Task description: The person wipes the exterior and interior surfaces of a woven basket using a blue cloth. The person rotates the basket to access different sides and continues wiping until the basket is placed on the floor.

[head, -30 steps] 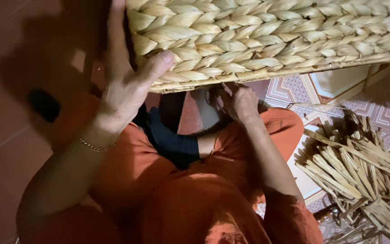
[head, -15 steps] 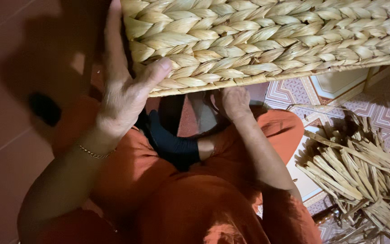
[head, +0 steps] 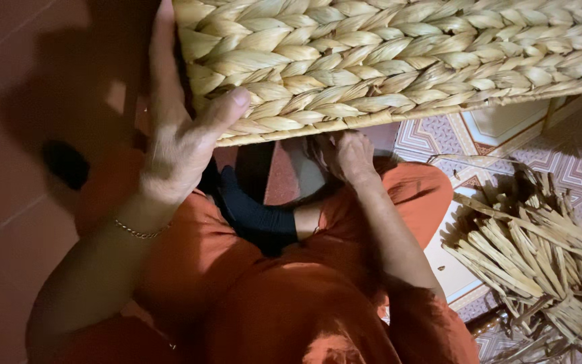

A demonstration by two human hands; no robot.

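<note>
The woven basket point(head: 399, 67), plaited from thick pale fibre, is held tilted above the lap, its lower rim just over the knees. The left hand point(head: 176, 145) is clamped on the basket's near corner: the thumb is pressed flat against the outer weave, while the fingers run up the shadowed side. The right hand point(head: 351, 155) is set under the lower rim, its fingers curled upward against the edge; whether a strand is pinched there cannot be told.

Possible faults, as judged from this position:
- The basket is steadied at one corner only. If the thumb pressure is eased, the basket may swing or drop onto the legs.
- The rim weave may be loosened if it is pulled too hard from below.
- The bundle of dried strips point(head: 540, 256) lies close beside the right knee and may be scattered by a leg movement.

Not visible: the basket's top and far side, the right fingertips, and the dark object point(head: 65, 164) on the floor tiles point(head: 8, 135), which cannot be identified.
</note>
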